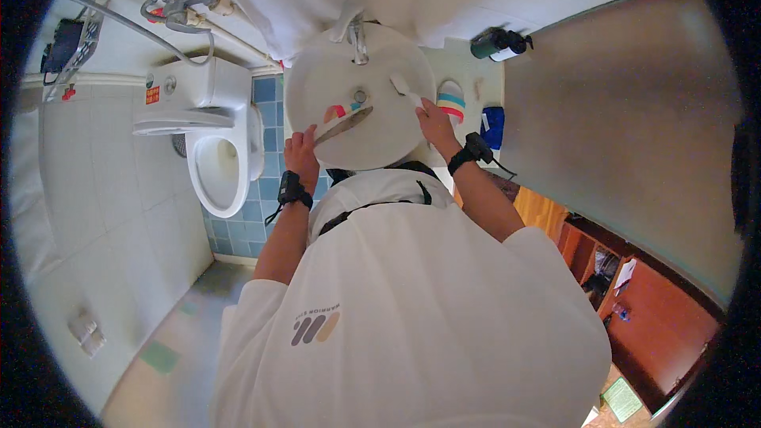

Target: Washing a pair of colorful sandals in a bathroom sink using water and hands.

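Note:
Over the white washbasin (380,148), my left hand (302,154) grips one end of a slide slipper (342,126). The slipper is tipped on its side, its greyish sole facing me and its striped strap turned towards the drain. My right hand (438,125) holds the handle of a white scrubbing brush (404,85), its head over the basin's right side, apart from the slipper. A matching slipper (450,101) with blue, yellow and red bands rests on the counter beside the basin. The chrome faucet (358,41) stands at the basin's far rim.
A blue packet (492,127) lies on the counter (475,74), with dark pump bottles (500,44) behind it. A white toilet (220,160) with its lid raised stands to the left. Pipes and a shower valve (178,0) are on the wall. A large brownish panel (618,113) borders the right.

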A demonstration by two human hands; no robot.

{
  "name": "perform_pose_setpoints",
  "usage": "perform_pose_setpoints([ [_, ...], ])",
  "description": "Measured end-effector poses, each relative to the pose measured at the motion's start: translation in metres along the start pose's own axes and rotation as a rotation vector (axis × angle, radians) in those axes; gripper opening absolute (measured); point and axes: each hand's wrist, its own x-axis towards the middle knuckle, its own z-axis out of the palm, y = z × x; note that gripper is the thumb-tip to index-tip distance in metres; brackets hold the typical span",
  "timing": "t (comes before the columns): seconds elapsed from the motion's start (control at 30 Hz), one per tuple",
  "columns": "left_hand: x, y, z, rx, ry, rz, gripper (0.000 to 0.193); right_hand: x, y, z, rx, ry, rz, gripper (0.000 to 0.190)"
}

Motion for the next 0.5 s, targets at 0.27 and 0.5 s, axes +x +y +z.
perform_pose_setpoints([
  [0.27, -0.013, -0.015, 0.01, -0.061, -0.032, -0.02, 0.039, 0.002, 0.013, 0.021, 0.005, -0.156, -0.067, 0.047],
  [0.5, -0.014, -0.017, 0.019, -0.393, -0.054, -0.168, 0.032, -0.03, -0.049, 0.011, 0.388, -0.327, -0.073, 0.044],
])
